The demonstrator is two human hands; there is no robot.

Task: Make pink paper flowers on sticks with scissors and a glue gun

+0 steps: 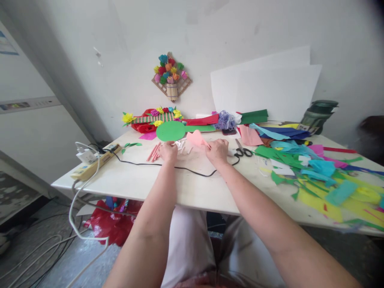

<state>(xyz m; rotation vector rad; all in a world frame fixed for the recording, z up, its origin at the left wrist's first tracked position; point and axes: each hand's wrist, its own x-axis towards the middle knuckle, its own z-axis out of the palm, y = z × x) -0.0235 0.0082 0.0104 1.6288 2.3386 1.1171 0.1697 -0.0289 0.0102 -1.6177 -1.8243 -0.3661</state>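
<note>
Both hands, left hand (168, 152) and right hand (216, 151), pinch light, floppy pink paper (196, 139), best gripped at its edges, scissors (243, 151) at three o'clock.

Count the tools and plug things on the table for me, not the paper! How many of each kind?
Scissors: 1
Power strip: 1
White charger plug: 1
Black cable: 1
Dark green jug: 1
Total: 5
</note>
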